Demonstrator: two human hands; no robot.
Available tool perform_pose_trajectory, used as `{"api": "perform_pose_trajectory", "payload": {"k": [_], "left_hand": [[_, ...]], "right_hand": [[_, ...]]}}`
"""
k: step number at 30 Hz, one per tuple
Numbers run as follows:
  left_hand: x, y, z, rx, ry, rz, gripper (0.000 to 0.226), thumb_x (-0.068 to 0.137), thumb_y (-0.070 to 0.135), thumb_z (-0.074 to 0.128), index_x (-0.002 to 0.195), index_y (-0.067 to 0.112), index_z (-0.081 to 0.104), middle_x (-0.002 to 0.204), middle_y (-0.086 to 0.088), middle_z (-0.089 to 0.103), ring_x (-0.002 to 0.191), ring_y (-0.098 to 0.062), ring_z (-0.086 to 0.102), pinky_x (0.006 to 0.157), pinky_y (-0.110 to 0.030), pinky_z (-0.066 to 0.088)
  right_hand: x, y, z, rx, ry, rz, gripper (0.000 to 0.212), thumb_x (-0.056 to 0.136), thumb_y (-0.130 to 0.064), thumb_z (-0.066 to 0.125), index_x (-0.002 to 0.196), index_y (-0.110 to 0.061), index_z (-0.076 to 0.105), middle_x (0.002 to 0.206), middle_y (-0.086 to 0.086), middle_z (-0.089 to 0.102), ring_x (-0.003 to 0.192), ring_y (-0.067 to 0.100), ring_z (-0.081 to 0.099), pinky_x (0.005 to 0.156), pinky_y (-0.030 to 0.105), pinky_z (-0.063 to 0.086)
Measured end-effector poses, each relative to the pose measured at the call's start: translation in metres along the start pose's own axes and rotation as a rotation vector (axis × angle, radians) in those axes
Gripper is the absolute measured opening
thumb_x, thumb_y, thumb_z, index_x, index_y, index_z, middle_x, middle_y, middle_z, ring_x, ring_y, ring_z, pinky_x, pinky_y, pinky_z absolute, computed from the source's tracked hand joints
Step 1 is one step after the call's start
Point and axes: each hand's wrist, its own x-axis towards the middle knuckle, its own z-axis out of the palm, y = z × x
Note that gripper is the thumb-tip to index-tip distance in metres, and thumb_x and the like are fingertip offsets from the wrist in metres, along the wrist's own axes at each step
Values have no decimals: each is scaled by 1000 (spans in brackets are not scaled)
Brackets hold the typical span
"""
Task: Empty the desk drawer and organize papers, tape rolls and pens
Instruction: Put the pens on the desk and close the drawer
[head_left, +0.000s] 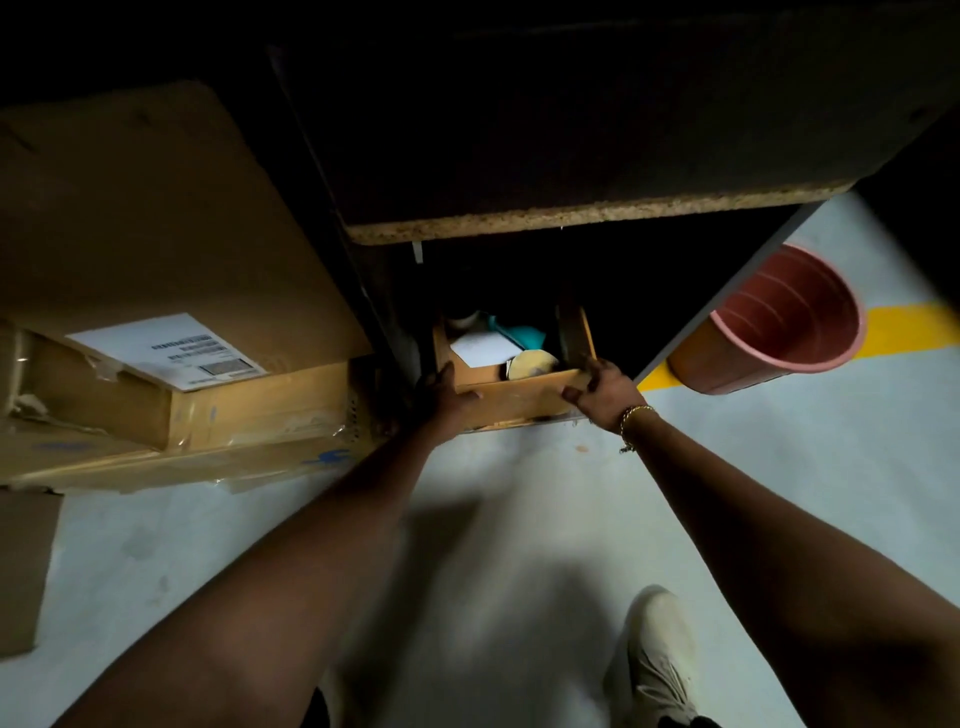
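Dark spot under a bench (597, 213), edge rough like cork board

Wooden drawer (511, 397) pulled part way out, low, close to the pale floor (519, 519)

Left hand (441, 402) closed on the drawer's front left corner, thumb up on the rim, fingers wrapped round the side

Right hand (602, 387) closed on the front right corner, fingers curled over the top rim, gold bracelet (635, 423) on the wrist

Both arms stretched out straight from the bottom of the view

Inside the drawer: white paper (480, 347) lying flat on the left, something teal (519, 335) behind it, a round tan roll (532, 364) near the front, maybe tape, too dim to be sure

Another big round thing (571, 332) standing on edge by the right wall, dark, hard to tell what

No way to pick out pens in this dim light

Big cardboard box (156, 312) to the left of the drawer, white label (166, 351) with a barcode stuck on top, clear tape peeling off its edges

Flat bit of cardboard (23, 566) on the floor at far left

Pink bucket (774, 322) to the right, tipped on its side, open mouth facing this way, lying over a yellow line (904, 327) painted on the floor

Pale shoe (654, 660) at the bottom, right of middle
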Motion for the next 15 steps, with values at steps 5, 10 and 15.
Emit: {"api": "perform_pose_trajectory", "payload": {"k": [5,10,15], "left_hand": [[-65,5,-26,177,-98,95,80,89,38,63,154,18,21,161,-11,16,147,-31,20,119,-39,23],[-101,20,-51,223,-79,203,77,90,40,60,154,19,23,161,-7,18,147,-28,22,118,-37,24],[-106,39,-59,258,-55,263,73,89,37,61,152,19,28,157,-7,25,143,-30,28,116,-39,29]], "right_hand": [[-47,-11,-13,-76,-99,12,70,87,-38,67,147,-14,40,151,17,35,135,34,41,113,37,34],[-80,-31,-19,-66,-123,-57,67,87,-37,66,146,-16,41,150,13,40,134,33,43,112,40,36],[-80,-45,-21,-70,-146,-108,65,87,-34,64,146,-18,41,150,13,41,137,33,39,113,37,33]]}}
